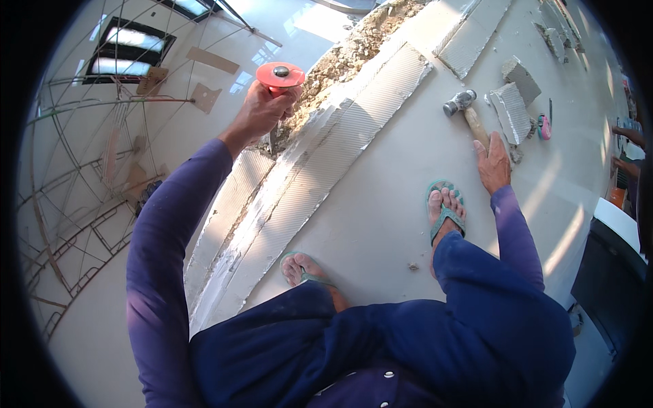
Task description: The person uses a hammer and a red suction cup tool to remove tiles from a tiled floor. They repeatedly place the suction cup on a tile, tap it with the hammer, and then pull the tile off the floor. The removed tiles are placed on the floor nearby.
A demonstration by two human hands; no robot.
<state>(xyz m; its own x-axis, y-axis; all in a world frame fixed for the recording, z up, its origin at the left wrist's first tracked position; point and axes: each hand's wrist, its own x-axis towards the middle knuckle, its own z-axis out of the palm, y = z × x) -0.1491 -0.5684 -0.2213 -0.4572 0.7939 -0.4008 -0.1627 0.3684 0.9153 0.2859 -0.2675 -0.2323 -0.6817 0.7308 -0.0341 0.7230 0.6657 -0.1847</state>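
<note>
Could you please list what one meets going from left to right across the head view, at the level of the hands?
Left hand gripping the chisel with a red hand guard → ridged strip of tile adhesive → hammer → right hand on the hammer's handle → broken tile piece → small pink tool.

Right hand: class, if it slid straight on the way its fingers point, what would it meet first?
The right hand already lies on the wooden handle of the hammer. Straight on up that handle it would probably meet the steel hammer head first; the broken tile piece lies just to the side.
</note>
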